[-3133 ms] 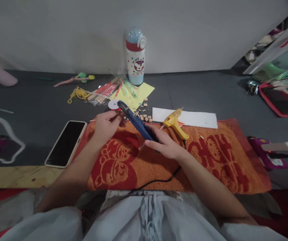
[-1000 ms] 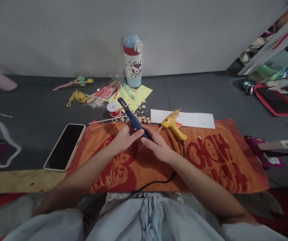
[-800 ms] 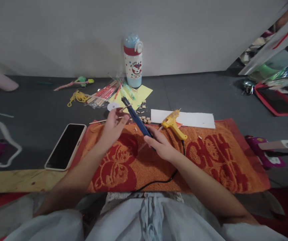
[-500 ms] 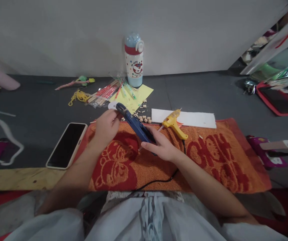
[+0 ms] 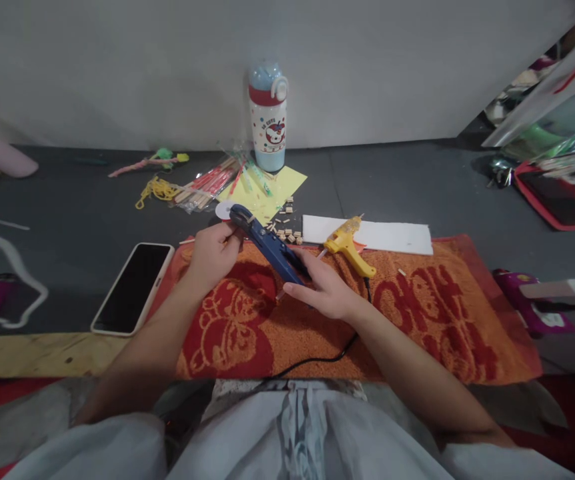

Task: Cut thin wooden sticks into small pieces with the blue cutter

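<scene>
My right hand point(image 5: 325, 287) is closed around the handles of a blue plier-like hand tool point(image 5: 267, 250), which slants up and left above the towel. The tool's head is beside my left hand point(image 5: 215, 252), whose fingers are pinched together. Whatever they hold is hidden. A thin pale stick end point(image 5: 186, 241) shows left of that hand. Just beyond its fingertips is a white disc point(image 5: 223, 210). Several small cut wooden pieces point(image 5: 287, 235) lie behind the tool. A yellow glue gun point(image 5: 346, 245) rests right of my right hand, partly on a white strip point(image 5: 392, 237).
An orange-red towel point(image 5: 417, 313) covers the front of the dark table. A phone point(image 5: 132, 288) lies at left. Behind are a bottle point(image 5: 268, 120), yellow paper point(image 5: 287, 187), bagged sticks point(image 5: 207, 185) and yellow string point(image 5: 156, 191). A black cord point(image 5: 312, 361) crosses the towel.
Both hands and the blue tool stay almost in place. The left hand and the tool's head have shifted very slightly.
</scene>
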Motion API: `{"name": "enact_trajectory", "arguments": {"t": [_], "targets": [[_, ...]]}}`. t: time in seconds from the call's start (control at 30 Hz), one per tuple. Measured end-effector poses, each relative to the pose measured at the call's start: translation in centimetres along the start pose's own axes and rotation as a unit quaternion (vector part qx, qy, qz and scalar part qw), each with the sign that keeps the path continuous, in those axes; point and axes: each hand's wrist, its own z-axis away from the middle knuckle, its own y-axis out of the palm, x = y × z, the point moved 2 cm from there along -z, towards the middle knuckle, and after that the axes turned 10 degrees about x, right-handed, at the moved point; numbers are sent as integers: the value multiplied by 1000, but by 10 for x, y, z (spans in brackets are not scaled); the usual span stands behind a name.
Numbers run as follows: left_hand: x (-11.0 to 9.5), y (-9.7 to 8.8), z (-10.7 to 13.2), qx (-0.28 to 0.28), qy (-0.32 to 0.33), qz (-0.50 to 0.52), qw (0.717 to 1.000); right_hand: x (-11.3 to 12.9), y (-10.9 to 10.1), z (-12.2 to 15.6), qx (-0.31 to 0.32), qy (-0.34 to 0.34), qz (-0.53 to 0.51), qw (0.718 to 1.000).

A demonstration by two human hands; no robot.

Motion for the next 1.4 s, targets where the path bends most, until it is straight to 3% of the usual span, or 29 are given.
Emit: {"name": "enact_trajectory", "arguments": {"t": [0.3, 0.57, 0.87, 1.13, 1.3, 1.4], "targets": [[6, 0, -2, 50, -31, 24, 998, -4, -3, 0, 16, -2, -5, 1000], [9, -3, -3, 97, -20, -2, 995, -3, -7, 1, 31, 2, -11, 999], [16, -2, -2, 79, -17, -101, 992, -3, -3, -1, 27, -2, -3, 1000], [9, -1, -1, 64, 17, -119, 991, -6, 2, -3, 4, 11, 5, 1000], [6, 0, -1, 57, 10, -99, 993, -6, 2, -5, -3, 15, -69, 997], [6, 1, -1, 48, -9, -86, 995, -6, 4, -6, 7, 37, -188, 981]]}}
